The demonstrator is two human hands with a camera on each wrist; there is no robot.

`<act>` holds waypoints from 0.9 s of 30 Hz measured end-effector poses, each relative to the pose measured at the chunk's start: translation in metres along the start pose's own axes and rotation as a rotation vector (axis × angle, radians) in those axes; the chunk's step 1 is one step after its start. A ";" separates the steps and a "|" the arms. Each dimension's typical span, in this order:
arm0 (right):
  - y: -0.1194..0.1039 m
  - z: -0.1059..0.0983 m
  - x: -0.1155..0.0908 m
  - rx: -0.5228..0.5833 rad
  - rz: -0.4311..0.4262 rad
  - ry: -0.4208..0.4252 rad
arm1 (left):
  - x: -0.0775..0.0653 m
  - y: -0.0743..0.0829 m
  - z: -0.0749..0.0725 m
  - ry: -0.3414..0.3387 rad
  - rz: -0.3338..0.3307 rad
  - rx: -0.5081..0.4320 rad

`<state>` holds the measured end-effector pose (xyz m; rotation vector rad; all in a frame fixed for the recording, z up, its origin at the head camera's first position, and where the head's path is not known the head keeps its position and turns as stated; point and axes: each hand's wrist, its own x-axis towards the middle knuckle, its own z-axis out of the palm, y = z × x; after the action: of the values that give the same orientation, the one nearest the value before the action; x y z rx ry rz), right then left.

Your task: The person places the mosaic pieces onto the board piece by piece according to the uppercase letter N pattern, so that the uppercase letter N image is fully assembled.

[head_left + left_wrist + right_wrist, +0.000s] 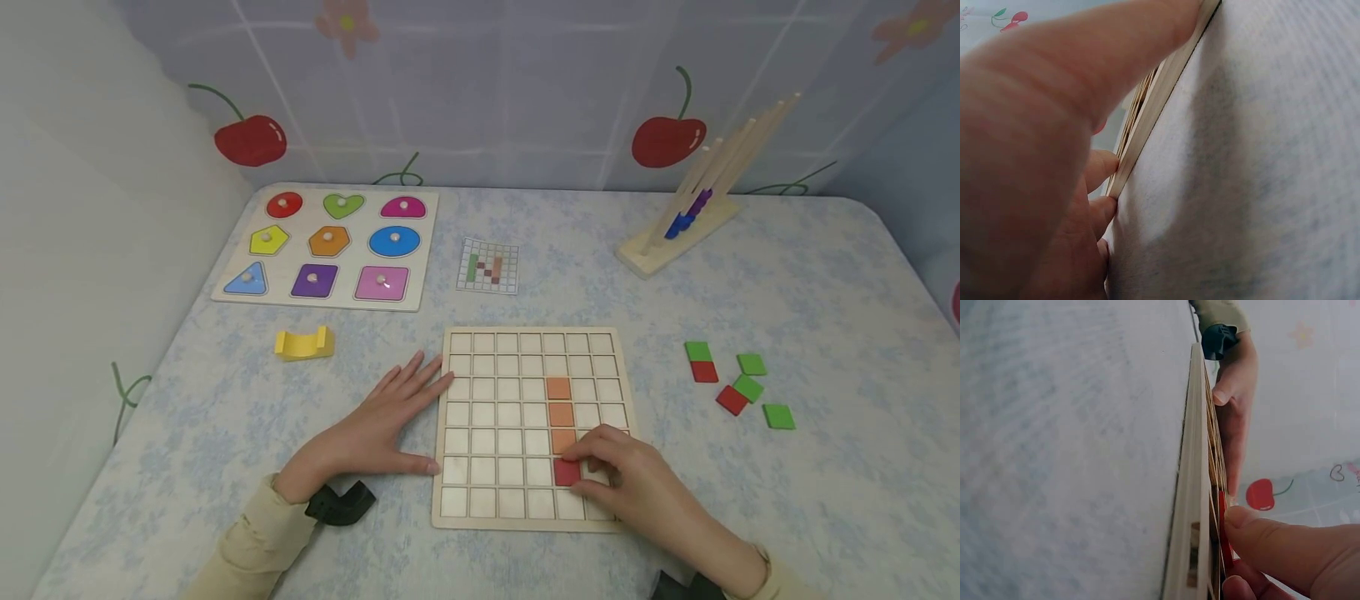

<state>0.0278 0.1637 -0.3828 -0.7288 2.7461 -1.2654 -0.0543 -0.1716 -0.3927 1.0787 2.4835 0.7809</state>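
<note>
A wooden grid board [525, 332] lies on the table in the head view, with three orange tiles [560, 414] in one column. Directly below them, a red tile [567, 472] sits in or just over a square. My right hand [637, 475] pinches that tile between thumb and forefinger; the right wrist view shows the thumb against the red tile [1225, 528] close to the board's surface. With fingers spread, my left hand [375, 429] touches the board's left edge. In the left wrist view, its thumb and fingertips meet the board's side [1154, 103].
Right of the board lie several loose green tiles [778, 417] and red tiles [732, 400]. A small pattern card [487, 267] lies behind it. Further out are a shape puzzle [348, 283], a yellow block [304, 344] and a peg stand [645, 260] with blue and purple beads.
</note>
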 end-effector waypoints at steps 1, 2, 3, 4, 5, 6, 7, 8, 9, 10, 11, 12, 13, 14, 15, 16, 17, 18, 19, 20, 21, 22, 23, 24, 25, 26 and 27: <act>0.000 0.000 0.000 -0.001 0.001 0.001 | 0.000 0.000 0.000 0.000 0.000 0.002; 0.000 0.000 0.000 -0.004 -0.002 0.003 | 0.000 0.000 0.000 0.000 0.000 0.001; 0.000 0.000 0.000 -0.006 -0.005 0.005 | -0.001 0.000 0.000 0.001 0.001 0.002; 0.000 0.000 0.000 -0.005 -0.010 0.008 | -0.001 0.000 0.000 0.002 0.001 0.002; 0.000 0.000 0.000 -0.006 -0.016 0.015 | -0.001 0.000 0.000 0.003 0.003 0.001; 0.000 -0.001 0.000 -0.009 -0.018 0.021 | -0.001 0.000 0.000 0.004 0.004 0.000; 0.000 -0.002 0.001 -0.011 -0.017 0.031 | -0.001 -0.001 0.000 0.005 0.005 0.001; 0.000 -0.005 0.002 -0.018 -0.017 0.044 | -0.001 -0.001 0.000 0.006 0.006 0.000; 0.001 -0.009 0.002 -0.030 -0.015 0.059 | -0.001 -0.001 0.000 0.006 0.008 0.002; 0.003 -0.014 0.003 -0.039 -0.016 0.078 | -0.001 -0.001 0.000 0.006 0.009 0.003; 0.005 -0.021 0.004 -0.052 -0.011 0.101 | -0.001 -0.001 0.000 0.007 0.012 0.004; 0.008 -0.028 0.006 -0.071 0.000 0.127 | -0.001 -0.001 0.000 0.007 0.013 0.006; 0.012 -0.037 0.007 -0.087 0.008 0.157 | -0.001 -0.001 0.000 0.008 0.014 0.008; 0.019 -0.045 0.008 -0.107 0.018 0.183 | -0.001 -0.001 0.000 0.008 0.014 0.008; 0.026 -0.054 0.008 -0.124 0.035 0.209 | -0.001 -0.001 0.001 0.009 0.014 0.007; 0.033 -0.063 0.009 -0.140 0.061 0.235 | -0.001 -0.002 0.001 0.009 0.014 0.004; 0.042 -0.071 0.009 -0.168 0.083 0.261 | -0.001 -0.002 0.001 0.009 0.014 0.003; 0.051 -0.078 0.008 -0.190 0.108 0.283 | -0.001 -0.002 0.001 0.008 0.013 0.001; 0.060 -0.085 0.008 -0.193 0.144 0.296 | -0.001 -0.003 0.001 0.008 0.012 0.000; 0.068 -0.091 0.007 -0.203 0.178 0.303 | -0.001 -0.003 0.001 0.007 0.011 -0.003; 0.075 -0.097 0.006 -0.210 0.214 0.307 | -0.001 -0.003 0.001 0.005 0.011 -0.004; 0.082 -0.102 0.005 -0.220 0.246 0.309 | -0.001 -0.003 0.002 0.004 0.011 -0.006; 0.088 -0.106 0.004 -0.222 0.277 0.305 | -0.001 -0.003 0.002 0.003 0.010 -0.008; 0.092 -0.110 0.004 -0.216 0.318 0.293 | -0.001 -0.003 0.002 0.002 0.009 -0.008; 0.094 -0.113 0.003 -0.217 0.350 0.280 | -0.001 -0.003 0.002 0.001 0.008 -0.010; 0.097 -0.116 0.003 -0.228 0.363 0.270 | -0.001 -0.003 0.002 0.000 0.007 -0.013; 0.099 -0.118 0.004 -0.233 0.380 0.260 | -0.001 -0.002 0.002 0.000 0.005 -0.014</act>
<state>-0.0411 0.3017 -0.3752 -0.0334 3.0704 -1.0341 -0.0541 -0.1733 -0.3953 1.0806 2.4728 0.7989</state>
